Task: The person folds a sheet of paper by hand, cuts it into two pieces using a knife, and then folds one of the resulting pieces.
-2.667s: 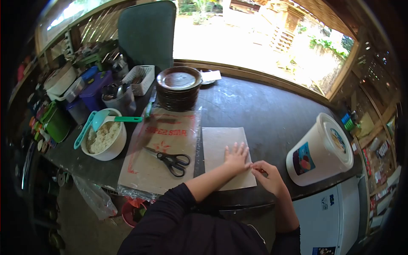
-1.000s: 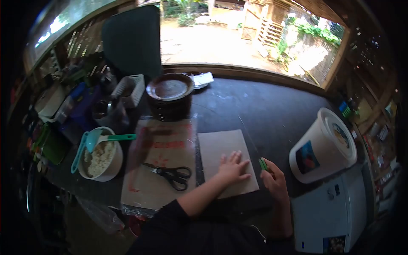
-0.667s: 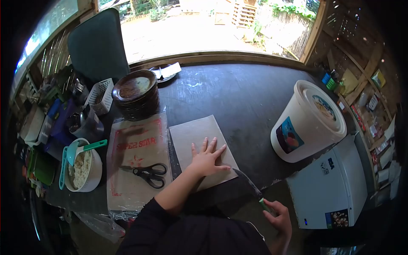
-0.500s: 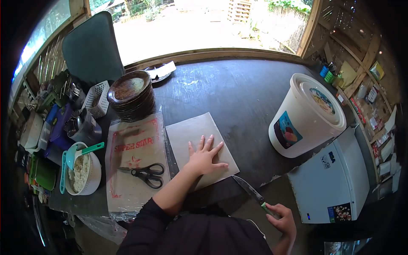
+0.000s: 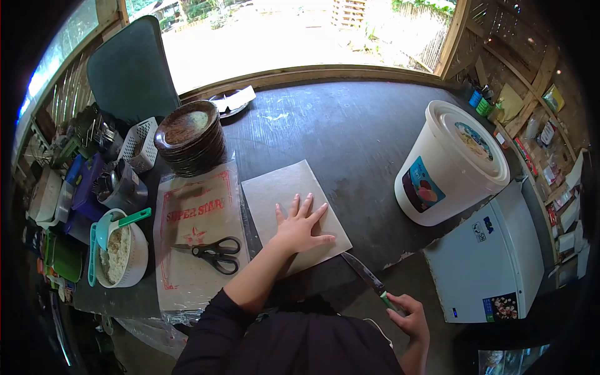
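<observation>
A stack of pale paper sheets (image 5: 262,194) lies at a slant on the dark table. My left hand (image 5: 300,228) presses flat on it, fingers spread wide. In my right hand (image 5: 409,315), off the table's front edge, is a knife (image 5: 365,272) gripped by its green handle. The blade points up and left, its tip right at the paper's near right corner. Left of the paper is a clear plastic pack with red "SUPER STAR" lettering (image 5: 197,209), and black-handled scissors (image 5: 215,253) rest on top of it.
A large white lidded bucket (image 5: 419,150) stands at right, above a white freezer (image 5: 475,269). At left are a rice pot (image 5: 139,265) with a teal scoop, a stack of brown plates (image 5: 190,140), a white basket (image 5: 140,147) and a cutlery container (image 5: 128,187).
The whole view has shifted slightly. My right hand and the knife handle have moved a little to the left, while my left hand stays flat on the paper.
</observation>
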`<action>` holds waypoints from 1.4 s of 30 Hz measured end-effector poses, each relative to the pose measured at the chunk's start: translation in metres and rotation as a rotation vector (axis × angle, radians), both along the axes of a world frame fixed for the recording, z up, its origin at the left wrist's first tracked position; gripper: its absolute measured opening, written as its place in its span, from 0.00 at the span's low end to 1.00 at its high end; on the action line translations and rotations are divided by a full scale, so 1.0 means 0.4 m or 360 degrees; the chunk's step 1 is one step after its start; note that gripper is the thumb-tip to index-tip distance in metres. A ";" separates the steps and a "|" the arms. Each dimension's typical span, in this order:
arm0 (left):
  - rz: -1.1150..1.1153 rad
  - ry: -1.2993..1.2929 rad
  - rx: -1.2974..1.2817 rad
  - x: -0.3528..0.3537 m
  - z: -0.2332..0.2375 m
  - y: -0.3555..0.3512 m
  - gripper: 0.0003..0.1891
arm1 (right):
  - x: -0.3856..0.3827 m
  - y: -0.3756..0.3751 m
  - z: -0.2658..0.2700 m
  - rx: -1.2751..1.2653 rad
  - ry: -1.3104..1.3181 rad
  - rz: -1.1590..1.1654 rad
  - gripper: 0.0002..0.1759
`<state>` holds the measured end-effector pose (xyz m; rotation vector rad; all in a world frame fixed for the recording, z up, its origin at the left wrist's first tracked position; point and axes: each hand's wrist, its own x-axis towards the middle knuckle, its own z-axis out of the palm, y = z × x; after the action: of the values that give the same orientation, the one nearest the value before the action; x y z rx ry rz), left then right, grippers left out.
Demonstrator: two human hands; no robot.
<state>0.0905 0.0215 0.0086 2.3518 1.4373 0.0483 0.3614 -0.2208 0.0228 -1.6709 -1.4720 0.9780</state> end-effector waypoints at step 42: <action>-0.0730 -0.0578 -0.0316 0.003 -0.014 0.008 0.41 | -0.010 -0.003 0.037 0.0115 -0.0021 -0.0026 0.24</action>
<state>0.0918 0.0246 0.0029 2.2987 0.6861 0.1881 0.3574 -0.2221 0.0378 -1.6385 -1.4828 0.8962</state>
